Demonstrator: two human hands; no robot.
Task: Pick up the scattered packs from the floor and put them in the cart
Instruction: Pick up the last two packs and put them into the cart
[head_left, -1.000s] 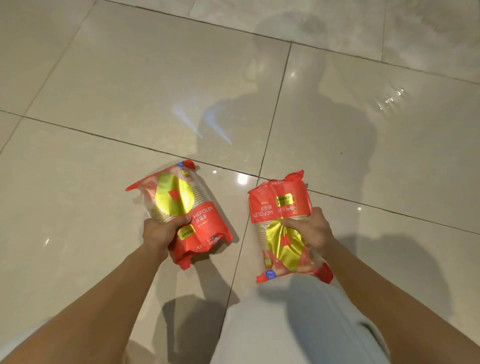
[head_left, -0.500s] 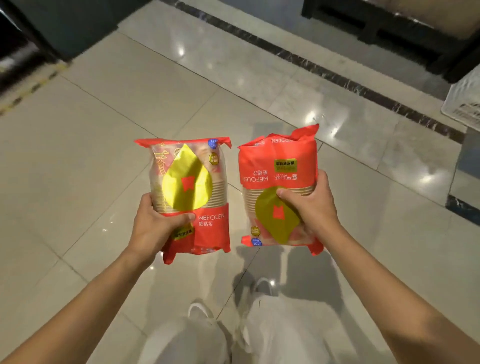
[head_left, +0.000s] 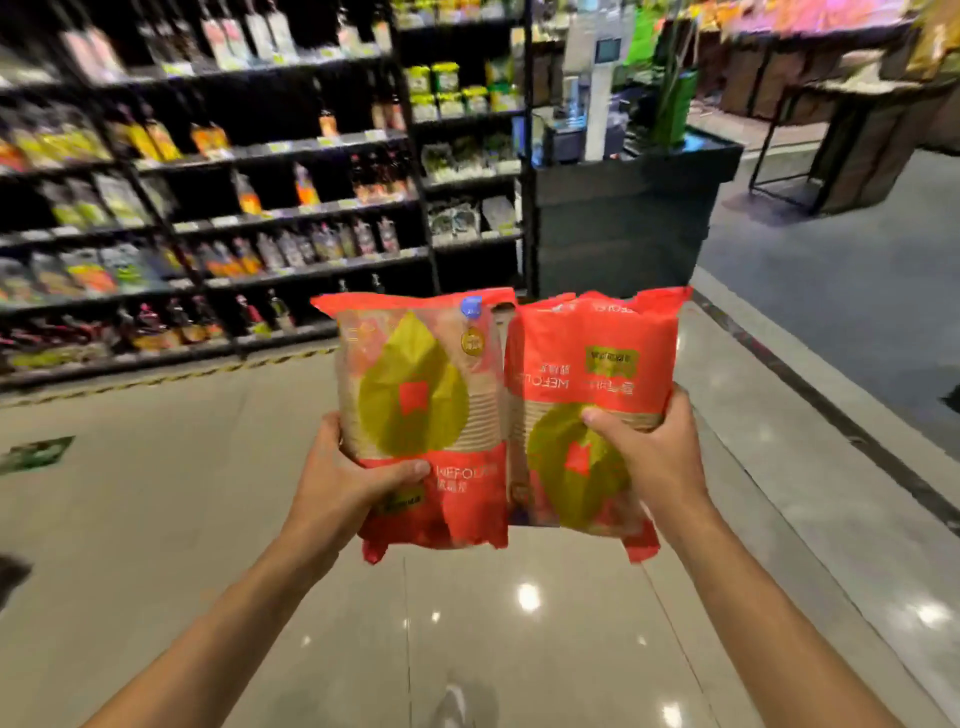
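Head view, nearest first: your two bare forearms reach forward from the bottom edge, over pale glossy floor tiles with lamp glare. Your left hand grips the left pack low on its outer edge, thumb laid across the red band at the front, fingers wrapped behind it. Your right hand grips the right pack at its outer edge, thumb pressed across the front around mid-height, fingers behind. Both packs are upright, held side by side in the air, inner edges touching or nearly so. Left pack: red top and bottom, yellow-green leaf shape with a small red square, lettering right way up. Right pack: same design, lettering upside down. Neither pack touches the floor.

Beyond the packs and to their left: dark shelving stocked with bottles and pouches, blurred, labels unreadable. Directly behind the packs: a dark counter block carrying a pale screen stand and green items. Right of the packs, farther off: a dark border strip in the floor, then grey flooring and wooden display stands.
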